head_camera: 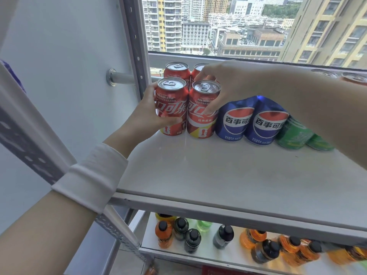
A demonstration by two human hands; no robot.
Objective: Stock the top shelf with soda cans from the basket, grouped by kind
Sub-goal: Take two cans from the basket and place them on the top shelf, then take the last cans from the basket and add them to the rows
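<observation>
Our left hand (145, 114) is curled round the front-left red can (172, 108). Its thumb lies across the lower front of the label and its fingers (153, 88) wrap the can's left side. Our right hand (228, 84) comes in from above and grips the front-right red can (200, 116), with the thumb pressed on the label and the fingers hooked over the far rim. Both cans stand upright on the top shelf (218, 175), touching side by side between the two hands.

Directly behind the fingers stand two rear red cans (176, 71), which close off the space toward the window (218, 26). Just beyond the right thumb, two blue cans (235, 120) stand against the front-right red can, under the right wrist. Past them, beneath the forearm, are green cans (294, 135), partly blurred. Further along the back, more can tops (355, 79) show above the forearm; we cannot tell their kind.

Close to the left knuckles rises the perforated metal upright (137, 46), with a round metal rod (123, 78) running from it to the wall. A white sleeve (93, 175) covers the left forearm. Nearer to us than both hands, the shelf surface is bare to its front edge. On the lower shelf (151, 235) stand bottles (192, 240), orange, dark and green.
</observation>
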